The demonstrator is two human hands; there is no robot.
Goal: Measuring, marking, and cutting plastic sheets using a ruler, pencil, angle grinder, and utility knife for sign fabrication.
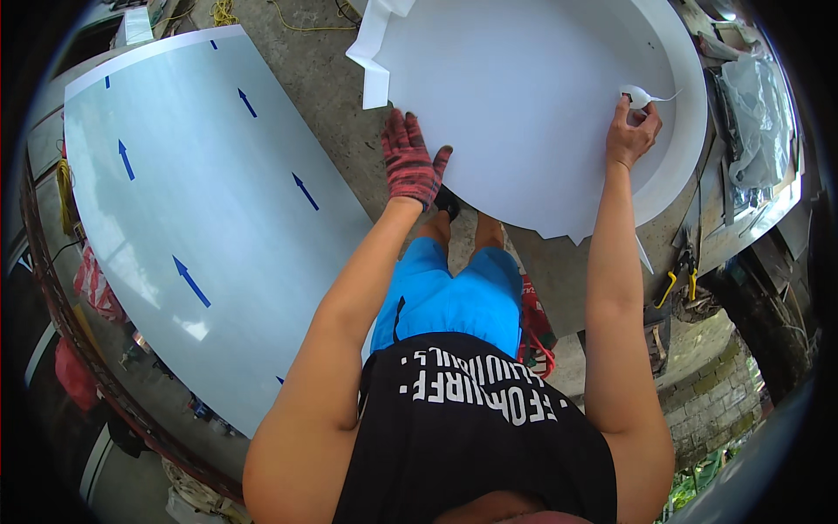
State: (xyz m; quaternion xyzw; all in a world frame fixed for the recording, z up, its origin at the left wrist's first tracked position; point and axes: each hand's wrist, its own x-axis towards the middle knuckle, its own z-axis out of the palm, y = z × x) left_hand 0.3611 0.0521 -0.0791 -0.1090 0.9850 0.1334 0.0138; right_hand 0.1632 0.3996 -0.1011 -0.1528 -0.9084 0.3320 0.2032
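A large white sheet (524, 113) with a rounded, raised rim along its right side lies in front of me. Over its right part my right hand (633, 135), bare, has its fingers closed on a small white squeeze bottle (637, 95) with a thin, pointed tip. The tip points right, toward the rim. My left hand (412, 162) wears a red and black striped glove. Its fingers are stretched out flat at the sheet's left edge, holding nothing. Just above it, a folded white strip (375, 83) with zigzag bends stands at the sheet's edge.
To the left lies a big pale sheet (236, 201) with blue arrows on it. Yellow-handled snips (679, 278) lie on the work table (559, 262) at right. Beyond them are a clear plastic bag (758, 122) and metal scraps. A yellow cord (223, 12) lies on the far floor.
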